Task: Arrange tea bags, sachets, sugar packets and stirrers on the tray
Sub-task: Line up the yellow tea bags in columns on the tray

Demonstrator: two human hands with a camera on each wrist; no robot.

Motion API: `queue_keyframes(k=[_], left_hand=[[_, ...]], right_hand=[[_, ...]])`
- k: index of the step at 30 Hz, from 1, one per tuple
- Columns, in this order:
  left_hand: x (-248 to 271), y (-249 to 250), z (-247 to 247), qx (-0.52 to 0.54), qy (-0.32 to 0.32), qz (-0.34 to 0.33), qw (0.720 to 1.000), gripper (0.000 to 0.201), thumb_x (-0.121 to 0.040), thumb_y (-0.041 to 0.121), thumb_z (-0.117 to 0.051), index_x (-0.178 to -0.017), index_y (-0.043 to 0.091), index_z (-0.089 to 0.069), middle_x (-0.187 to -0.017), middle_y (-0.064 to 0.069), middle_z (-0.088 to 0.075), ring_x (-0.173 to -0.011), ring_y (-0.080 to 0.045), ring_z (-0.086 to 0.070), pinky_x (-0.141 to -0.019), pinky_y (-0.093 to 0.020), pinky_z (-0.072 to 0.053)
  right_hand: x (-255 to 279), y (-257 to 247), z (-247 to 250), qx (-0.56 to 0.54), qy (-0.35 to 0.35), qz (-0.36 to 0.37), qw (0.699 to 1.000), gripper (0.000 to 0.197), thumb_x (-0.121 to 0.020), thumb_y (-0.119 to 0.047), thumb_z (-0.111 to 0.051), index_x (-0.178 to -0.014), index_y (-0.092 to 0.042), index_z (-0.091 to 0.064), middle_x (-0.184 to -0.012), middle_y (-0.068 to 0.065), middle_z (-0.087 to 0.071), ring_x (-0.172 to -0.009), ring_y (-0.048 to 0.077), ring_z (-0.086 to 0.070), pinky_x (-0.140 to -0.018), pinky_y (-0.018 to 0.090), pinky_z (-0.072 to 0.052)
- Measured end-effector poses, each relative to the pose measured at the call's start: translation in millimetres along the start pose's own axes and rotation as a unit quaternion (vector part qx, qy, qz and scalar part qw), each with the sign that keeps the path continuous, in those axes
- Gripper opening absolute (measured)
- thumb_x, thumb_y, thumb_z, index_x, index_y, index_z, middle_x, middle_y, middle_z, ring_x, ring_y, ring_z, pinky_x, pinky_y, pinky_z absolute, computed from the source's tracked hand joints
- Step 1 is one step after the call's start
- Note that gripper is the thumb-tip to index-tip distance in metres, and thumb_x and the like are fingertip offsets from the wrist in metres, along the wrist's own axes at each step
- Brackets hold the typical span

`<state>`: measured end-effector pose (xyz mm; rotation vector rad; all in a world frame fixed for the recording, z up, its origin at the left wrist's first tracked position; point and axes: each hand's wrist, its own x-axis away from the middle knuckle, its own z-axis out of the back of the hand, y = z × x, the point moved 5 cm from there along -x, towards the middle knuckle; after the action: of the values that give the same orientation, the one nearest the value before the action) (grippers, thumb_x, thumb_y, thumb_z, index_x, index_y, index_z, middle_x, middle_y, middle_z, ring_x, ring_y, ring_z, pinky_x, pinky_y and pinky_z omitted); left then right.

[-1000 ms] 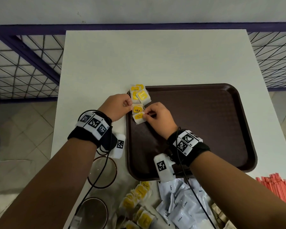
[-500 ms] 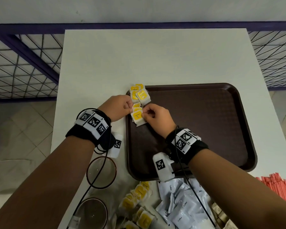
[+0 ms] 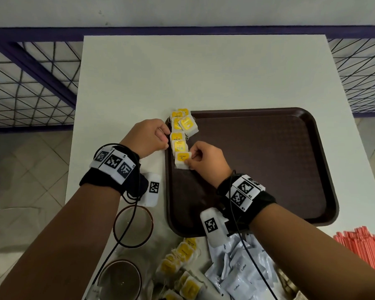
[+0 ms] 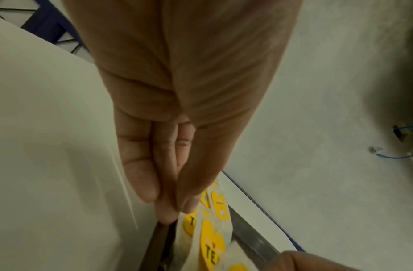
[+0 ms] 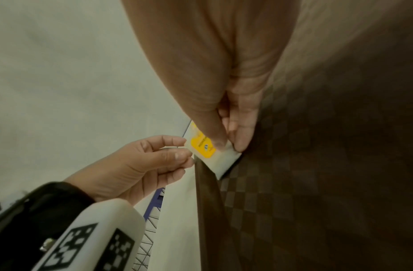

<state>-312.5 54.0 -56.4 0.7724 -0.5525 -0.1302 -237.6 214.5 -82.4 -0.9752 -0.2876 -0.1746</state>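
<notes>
**White bench, brown tray, and a row of tea bags growing toward the person**

White bench (image 3: 204, 72) fills the room's middle, with blue mesh railing behind it. On the tray (image 3: 268, 159), along its left rim, a line of yellow-labelled tea bags runs from the far corner toward the person. The nearest tea bag (image 3: 182, 159) is the one in play: the right hand (image 3: 206, 161) pinches its right edge between thumb and forefinger, so the bag lies directly left of those fingers (image 5: 218, 139), its long axis running along the rim, in line with the row. The left hand (image 3: 148, 137) sits just across the rim; its fingers (image 4: 140, 176) are drawn together at the left edge of the row, touching or pinching a bag a little farther along. From here I cannot tell which.

My guess is that the coming move turns on this: the right hand, being the nearer, only has to lower and release the bag where it overlaps the one beyond it.

Nearer the person, off the tray, lie loose tea bags (image 3: 182, 269), white coffee sachets (image 3: 240, 271) and red stirrers (image 3: 364, 243). Two glass cups (image 3: 133, 226) stand below the left wrist.
</notes>
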Motion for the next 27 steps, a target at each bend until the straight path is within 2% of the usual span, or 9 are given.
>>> queue_keyframes(k=[6,9,11,14,16,18,21,25,27], left_hand=[[0,-2,3,-0.009,0.014,-0.009,1.0,0.021,-0.077,0.006,-0.07,-0.096,0.014,-0.064,-0.087,-0.001,-0.069,-0.069,-0.004,-0.059,-0.064,-0.015,-0.043],[-2,-5,7,-0.009,0.028,-0.008,1.0,0.02,-0.078,0.005,-0.068,-0.097,0.013,-0.066,-0.088,-0.002,-0.068,-0.069,-0.002,-0.058,-0.062,-0.011,-0.041],[-4,-4,9,-0.008,0.038,-0.008,0.999,0.021,-0.078,0.005,-0.067,-0.098,0.014,-0.066,-0.091,-0.001,-0.068,-0.073,-0.006,-0.059,-0.065,-0.012,-0.042],[-9,2,6,-0.013,0.036,-0.024,0.999,0.027,-0.078,0.009,-0.07,-0.104,0.014,-0.066,-0.1,0.001,-0.067,-0.08,-0.009,-0.059,-0.073,-0.017,-0.043],[-12,6,1,-0.022,0.025,-0.04,0.999,0.03,-0.078,0.011,-0.071,-0.107,0.014,-0.064,-0.103,0.002,-0.065,-0.074,-0.006,-0.056,-0.071,-0.015,-0.042],[-15,8,-5,-0.028,0.019,-0.049,0.998,0.032,-0.078,0.01,-0.071,-0.108,0.015,-0.062,-0.101,0.003,-0.063,-0.068,-0.002,-0.052,-0.067,-0.012,-0.041],[-18,9,-9,-0.043,0.022,-0.047,0.998,0.028,-0.079,0.008,-0.069,-0.105,0.014,-0.061,-0.094,0.003,-0.061,-0.067,0.0,-0.05,-0.064,-0.011,-0.039],[-17,7,-10,-0.043,0.02,-0.041,0.998,0.023,-0.08,0.007,-0.069,-0.101,0.014,-0.061,-0.08,0.005,-0.06,-0.069,-0.005,-0.053,-0.064,-0.011,-0.039],[-14,8,-9,-0.036,0.008,-0.042,0.998,0.019,-0.08,0.007,-0.069,-0.096,0.015,-0.062,-0.078,0.005,-0.061,-0.07,-0.008,-0.056,-0.064,-0.012,-0.04]], right_hand=[[-3,-1,7,-0.042,0.043,0.014,0.998,0.029,-0.067,-0.011,-0.082,-0.083,-0.006,-0.058,-0.078,0.001,-0.059,-0.066,0.009,-0.053,-0.066,0.022,-0.049],[-10,1,23,-0.032,0.088,0.019,0.995,0.021,-0.076,-0.021,-0.076,-0.084,-0.01,-0.061,-0.079,-0.003,-0.06,-0.066,0.004,-0.052,-0.062,0.008,-0.043],[-22,3,32,-0.022,0.119,0.015,0.993,0.013,-0.081,-0.015,-0.07,-0.093,-0.011,-0.064,-0.091,0.0,-0.066,-0.074,0.005,-0.055,-0.067,0.001,-0.039],[-39,4,33,-0.008,0.12,0.019,0.993,0.027,-0.083,-0.007,-0.065,-0.11,-0.009,-0.063,-0.104,0.003,-0.067,-0.083,0.007,-0.058,-0.079,0.006,-0.041],[-46,3,28,-0.021,0.119,0.027,0.992,0.025,-0.082,-0.006,-0.066,-0.107,-0.007,-0.063,-0.098,0.005,-0.067,-0.081,0.009,-0.059,-0.078,0.01,-0.046],[-49,3,23,-0.03,0.121,0.029,0.992,0.019,-0.08,-0.005,-0.068,-0.099,-0.005,-0.063,-0.088,0.007,-0.066,-0.075,0.011,-0.058,-0.071,0.007,-0.044],[-49,4,16,-0.031,0.114,0.023,0.993,0.011,-0.08,-0.005,-0.066,-0.091,-0.005,-0.063,-0.079,0.006,-0.063,-0.069,0.01,-0.054,-0.065,0.004,-0.04],[-48,4,15,-0.028,0.118,0.027,0.992,0.011,-0.08,-0.004,-0.065,-0.09,-0.006,-0.064,-0.077,0.002,-0.061,-0.063,0.004,-0.051,-0.064,0.003,-0.039],[-49,5,16,-0.023,0.127,0.022,0.991,0.011,-0.08,-0.004,-0.063,-0.09,-0.007,-0.065,-0.074,-0.001,-0.06,-0.059,0.001,-0.05,-0.064,0.007,-0.041]])
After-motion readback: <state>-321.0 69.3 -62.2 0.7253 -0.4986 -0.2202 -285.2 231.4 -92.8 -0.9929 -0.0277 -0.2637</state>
